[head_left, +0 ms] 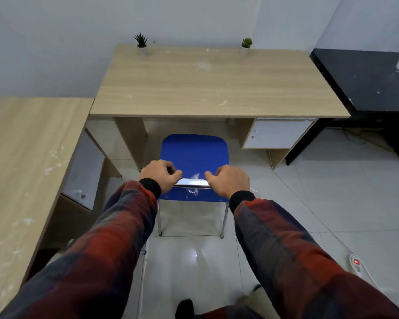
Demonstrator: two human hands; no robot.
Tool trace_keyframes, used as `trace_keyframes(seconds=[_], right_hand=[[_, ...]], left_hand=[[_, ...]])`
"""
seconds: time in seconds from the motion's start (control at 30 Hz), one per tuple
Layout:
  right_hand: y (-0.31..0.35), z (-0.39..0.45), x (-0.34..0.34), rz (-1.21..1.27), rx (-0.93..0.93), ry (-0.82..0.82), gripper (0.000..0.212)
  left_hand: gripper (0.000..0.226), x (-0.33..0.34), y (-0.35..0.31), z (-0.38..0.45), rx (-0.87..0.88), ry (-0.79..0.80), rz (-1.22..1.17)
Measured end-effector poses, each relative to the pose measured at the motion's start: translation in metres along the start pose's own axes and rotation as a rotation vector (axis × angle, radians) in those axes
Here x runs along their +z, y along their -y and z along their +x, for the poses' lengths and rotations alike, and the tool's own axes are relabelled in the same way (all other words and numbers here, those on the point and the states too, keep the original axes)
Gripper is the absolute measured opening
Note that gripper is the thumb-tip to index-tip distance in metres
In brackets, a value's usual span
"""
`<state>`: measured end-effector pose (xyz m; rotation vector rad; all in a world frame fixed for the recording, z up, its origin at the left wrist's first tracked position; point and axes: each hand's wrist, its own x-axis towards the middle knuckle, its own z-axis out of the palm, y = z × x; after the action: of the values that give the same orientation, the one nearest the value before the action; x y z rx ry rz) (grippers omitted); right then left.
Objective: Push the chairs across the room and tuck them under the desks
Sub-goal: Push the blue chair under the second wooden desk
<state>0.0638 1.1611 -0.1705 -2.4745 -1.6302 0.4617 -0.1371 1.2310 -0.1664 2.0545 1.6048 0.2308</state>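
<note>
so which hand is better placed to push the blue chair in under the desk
Neither clearly: the left hand and right hand both grip the top of the blue chair, evenly spaced. The chair faces the gap under the desk, so push with both.

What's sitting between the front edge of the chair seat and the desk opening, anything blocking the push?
Nothing: the head view shows only bare tiled floor between the blue chair and the kneehole of the wooden desk. Both hands grip the backrest.
</note>
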Motion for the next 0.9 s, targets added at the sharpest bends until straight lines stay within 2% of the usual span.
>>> trace_keyframes(seconds=[0.2,0.57,0.9], right_hand=[[0.022,0.035,-0.006,0.014,-0.038,0.006,0.052],[0.014,0.123,-0.025,0.031,-0.044,0.045,0.049],[-0.043,0.197,-0.062,0.018,-0.08,0.082,0.038]], left_hand=[[0.029,-0.016,0.008,0.04,-0.024,-0.037,0.003],[0.033,-0.016,-0.015,0.12,-0.091,-0.037,-0.006],[0.03,0.012,-0.087,0.159,-0.146,-0.085,-0.018]])
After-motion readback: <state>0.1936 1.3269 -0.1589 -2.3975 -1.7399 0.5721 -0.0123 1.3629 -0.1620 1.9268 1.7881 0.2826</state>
